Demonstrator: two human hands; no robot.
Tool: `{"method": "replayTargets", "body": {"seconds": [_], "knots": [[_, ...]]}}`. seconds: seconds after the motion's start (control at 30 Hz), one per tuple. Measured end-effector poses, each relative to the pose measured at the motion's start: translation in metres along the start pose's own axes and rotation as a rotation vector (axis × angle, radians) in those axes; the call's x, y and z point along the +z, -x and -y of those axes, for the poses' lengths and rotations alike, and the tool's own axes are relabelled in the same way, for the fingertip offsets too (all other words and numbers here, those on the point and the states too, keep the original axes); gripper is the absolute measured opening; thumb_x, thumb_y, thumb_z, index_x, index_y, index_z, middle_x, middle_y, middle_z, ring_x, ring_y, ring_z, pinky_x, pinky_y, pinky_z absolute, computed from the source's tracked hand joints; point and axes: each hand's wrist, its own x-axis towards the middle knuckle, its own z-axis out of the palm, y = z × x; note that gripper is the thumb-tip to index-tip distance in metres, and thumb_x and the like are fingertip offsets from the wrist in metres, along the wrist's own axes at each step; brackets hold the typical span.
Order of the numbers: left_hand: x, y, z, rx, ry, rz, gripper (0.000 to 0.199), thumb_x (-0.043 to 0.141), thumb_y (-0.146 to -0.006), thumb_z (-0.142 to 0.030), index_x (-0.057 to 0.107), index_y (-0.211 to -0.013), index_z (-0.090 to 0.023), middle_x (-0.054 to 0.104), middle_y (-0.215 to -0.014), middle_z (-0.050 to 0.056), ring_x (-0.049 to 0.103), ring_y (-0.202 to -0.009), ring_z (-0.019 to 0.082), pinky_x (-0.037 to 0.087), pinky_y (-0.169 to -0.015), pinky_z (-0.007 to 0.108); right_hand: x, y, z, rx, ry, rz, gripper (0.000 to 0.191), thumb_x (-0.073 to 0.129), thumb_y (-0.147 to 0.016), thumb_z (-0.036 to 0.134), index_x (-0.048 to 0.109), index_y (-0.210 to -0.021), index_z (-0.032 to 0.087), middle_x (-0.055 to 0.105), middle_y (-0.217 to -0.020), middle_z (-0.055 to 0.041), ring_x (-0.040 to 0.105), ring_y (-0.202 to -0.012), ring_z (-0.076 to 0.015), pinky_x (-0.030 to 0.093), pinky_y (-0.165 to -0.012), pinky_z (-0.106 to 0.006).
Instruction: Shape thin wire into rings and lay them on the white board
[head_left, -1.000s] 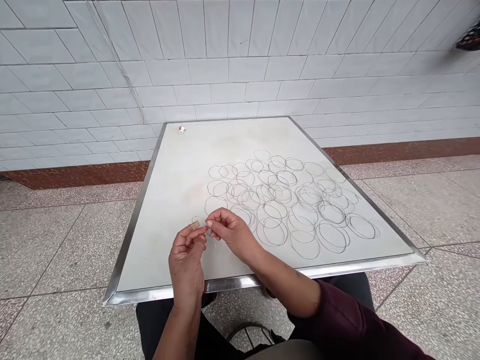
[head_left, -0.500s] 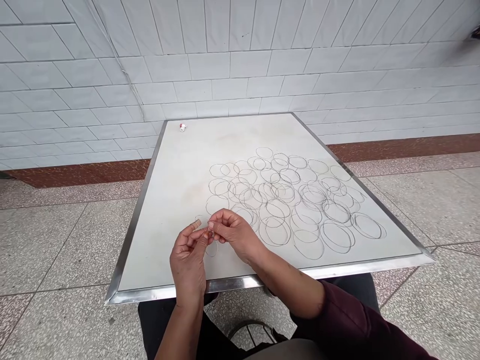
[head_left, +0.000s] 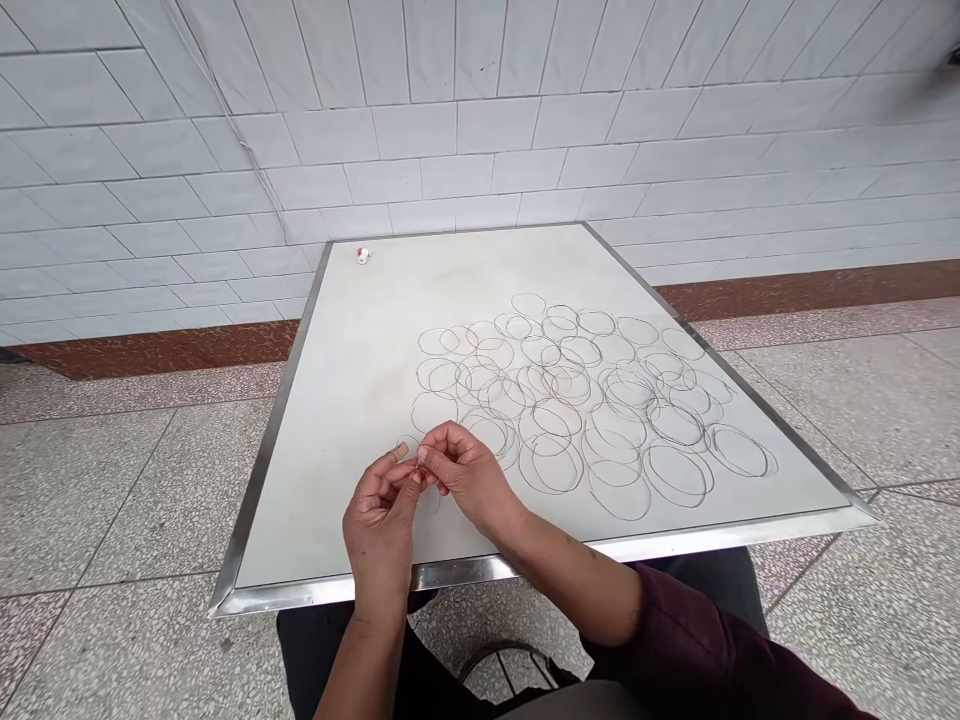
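Above the near left part of the table, my left hand [head_left: 381,510] and my right hand [head_left: 463,474] meet fingertip to fingertip. Both are closed in a pinch on a thin wire loop [head_left: 429,508], whose curve shows faintly below and behind the fingers. The exact spot they pinch, where something thin and coppery shows, is mostly covered by the fingertips. A tan bandage-like wrap circles the raised left index fingertip. To the right of my hands, many thin wire rings [head_left: 551,465] lie flat and overlapping on the tabletop.
The white table [head_left: 337,370] has a metal edge strip [head_left: 525,565] all round. A small red and white object [head_left: 364,256] sits at its far left corner. Behind stands a white tiled wall [head_left: 420,130]. Below the near edge a round metal stool frame [head_left: 510,660] shows between my legs.
My hands stay pinched together on the wire loop, with only a slight shift of the fingers. The camera view has moved a little. The rings on the table lie as before.
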Motion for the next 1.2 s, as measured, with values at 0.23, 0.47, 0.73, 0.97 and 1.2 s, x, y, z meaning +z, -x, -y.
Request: {"method": "replayTargets", "body": {"seconds": [0.23,0.47,0.73,0.97,1.2], "knots": [[-0.001,-0.001,0.001,0.017,-0.047,0.025,0.043,0.082,-0.072,-0.035,0.072,-0.112,-0.02,0.077,-0.09,0.004,0.072,-0.083,0.019,0.055,-0.087,0.037,0.001,0.001,-0.003,-0.008,0.03,-0.019,0.014,0.065,-0.083,0.033,0.059,-0.082,0.021,0.062,-0.065,0.0044,0.06,-0.059,-0.0112,0.041,-0.052,-0.022],[-0.002,-0.001,0.0,0.04,-0.073,0.019,0.042,0.08,-0.075,-0.034,0.07,-0.114,-0.021,0.076,-0.085,0.001,0.07,-0.078,0.016,0.054,-0.089,0.035,0.003,0.004,-0.004,-0.005,0.018,-0.007,0.016,0.065,-0.082,0.034,0.058,-0.081,0.021,0.062,-0.064,0.004,0.062,-0.06,-0.0127,0.041,-0.051,-0.022],[-0.006,-0.004,0.002,0.028,-0.052,0.003,0.048,0.081,-0.073,-0.033,0.068,-0.118,-0.022,0.074,-0.085,0.0,0.069,-0.079,0.015,0.054,-0.088,0.034,0.0,0.002,-0.011,-0.011,0.039,0.024,0.014,0.064,-0.085,0.033,0.059,-0.083,0.021,0.061,-0.066,0.0029,0.061,-0.063,-0.0135,0.044,-0.051,-0.022],[-0.014,-0.007,0.002,0.011,-0.051,0.011,0.052,0.08,-0.074,-0.034,0.066,-0.123,-0.022,0.071,-0.081,-0.001,0.067,-0.077,0.015,0.053,-0.085,0.034,-0.026,-0.007,-0.007,-0.64,0.547,0.09,0.015,0.058,-0.095,0.021,0.069,-0.105,0.025,0.061,-0.107,-0.0056,0.062,-0.086,-0.0143,0.056,-0.073,-0.029],[-0.013,-0.002,-0.008,-0.04,0.015,0.055,0.054,0.082,-0.071,-0.031,0.068,-0.121,-0.02,0.069,-0.076,-0.003,0.065,-0.073,0.014,0.053,-0.084,0.033,-0.038,-0.019,0.014,-1.048,1.041,0.337,0.018,0.056,-0.096,0.012,0.07,-0.099,0.022,0.067,-0.115,-0.005,0.057,-0.089,-0.0154,0.054,-0.07,-0.026]]}}
